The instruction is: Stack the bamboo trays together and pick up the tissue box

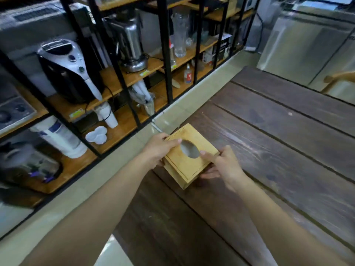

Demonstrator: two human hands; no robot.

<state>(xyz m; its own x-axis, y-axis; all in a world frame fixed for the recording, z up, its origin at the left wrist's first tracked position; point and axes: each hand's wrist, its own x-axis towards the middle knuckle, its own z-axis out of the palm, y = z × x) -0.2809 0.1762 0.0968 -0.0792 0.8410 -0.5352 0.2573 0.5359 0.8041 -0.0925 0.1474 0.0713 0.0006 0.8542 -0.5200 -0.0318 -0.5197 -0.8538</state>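
Note:
A square bamboo tissue box (192, 166) with an oval hole in its lid is held over the left edge of the dark wooden table (278, 141). My left hand (158, 149) grips its left side, thumb lying on the lid near the hole. My right hand (223, 164) grips its right side, thumb on the lid and fingers underneath. Whether the box touches the table I cannot tell. No bamboo trays are in view.
A black metal rack (119, 77) with wooden shelves stands to the left, holding a coffee machine (67, 72), a steel appliance (130, 43), glassware and paper cups. A pale tiled floor strip (172, 116) runs between rack and table. Steel cabinets (311, 41) stand at the far right.

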